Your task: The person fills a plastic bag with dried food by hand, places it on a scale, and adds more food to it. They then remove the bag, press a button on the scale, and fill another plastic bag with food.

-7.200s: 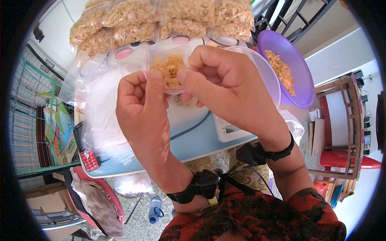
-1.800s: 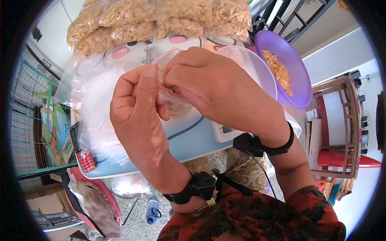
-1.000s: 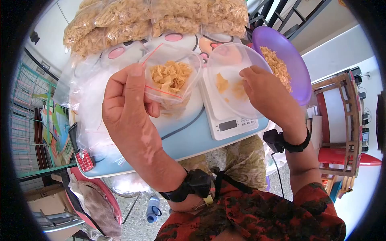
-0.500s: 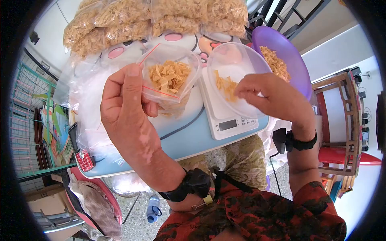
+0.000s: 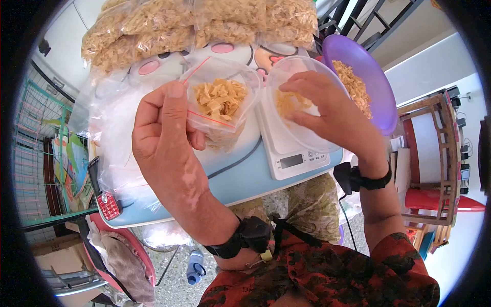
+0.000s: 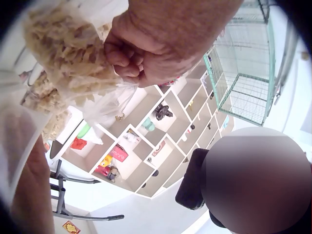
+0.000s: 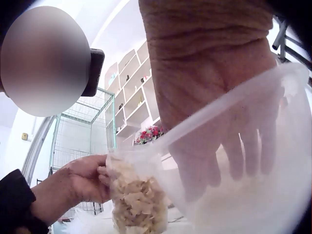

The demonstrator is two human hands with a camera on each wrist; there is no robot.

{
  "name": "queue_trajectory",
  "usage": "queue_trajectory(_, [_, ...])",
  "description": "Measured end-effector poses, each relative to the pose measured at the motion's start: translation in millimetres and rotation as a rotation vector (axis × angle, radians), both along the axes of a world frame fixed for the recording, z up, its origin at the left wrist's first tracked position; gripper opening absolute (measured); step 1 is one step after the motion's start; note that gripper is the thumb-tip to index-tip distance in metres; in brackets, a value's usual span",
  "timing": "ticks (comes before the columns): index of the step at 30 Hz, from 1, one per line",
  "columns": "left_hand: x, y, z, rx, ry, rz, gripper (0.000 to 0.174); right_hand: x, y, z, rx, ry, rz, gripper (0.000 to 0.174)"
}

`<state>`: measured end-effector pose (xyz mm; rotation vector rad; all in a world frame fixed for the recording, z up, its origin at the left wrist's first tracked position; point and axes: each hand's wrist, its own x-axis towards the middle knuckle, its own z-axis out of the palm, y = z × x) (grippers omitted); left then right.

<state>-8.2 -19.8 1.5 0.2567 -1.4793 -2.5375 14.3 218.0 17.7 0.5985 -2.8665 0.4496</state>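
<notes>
In the head view my left hand (image 5: 166,125) pinches the edge of a clear zip bag (image 5: 221,100). Its mouth gapes, and pale yellow dried flakes fill much of it. My right hand (image 5: 340,115) reaches into a translucent plastic bowl (image 5: 302,62), fingers and thumb spread apart over a few flakes (image 5: 287,103). Through the bowl's wall the right wrist view shows those fingers (image 7: 236,161) pointing down, with nothing gripped. Under the bowl is a white kitchen scale (image 5: 304,165).
A purple basin (image 5: 381,97) of flakes stands behind the bowl. Filled bags (image 5: 204,25) are stacked along the table's back. Loose plastic bags (image 5: 120,133) lie at the left, near a red flip phone (image 5: 108,205). A black cable (image 5: 235,168) crosses the tabletop.
My right hand has gone from the zip bag's mouth to the bowl, where its gathered fingers have since spread apart. The left hand keeps its pinch, and the bag stands opened wide.
</notes>
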Motion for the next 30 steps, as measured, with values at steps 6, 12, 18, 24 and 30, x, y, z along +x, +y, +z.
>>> queue_trajectory(6, [0,-1,-3,-0.001,0.023,-0.012,0.018,-5,-3,-12,0.089,-0.070,-0.037,0.034])
queue_trajectory(12, [0,-1,-3,0.008,0.031,-0.003,0.019,3,10,-3,0.038,-0.001,-0.071,0.039])
queue_trajectory(18, [1,1,-1,-0.002,0.018,-0.011,0.019,9,8,0,0.027,-0.128,-0.223,0.043])
queue_trajectory(24, [0,-1,-3,-0.002,0.028,0.004,0.019,6,0,-4,0.061,-0.119,-0.123,0.044])
queue_trajectory(30, [0,1,-2,0.016,0.031,-0.012,0.019,10,-1,3,0.086,-0.180,-0.054,0.040])
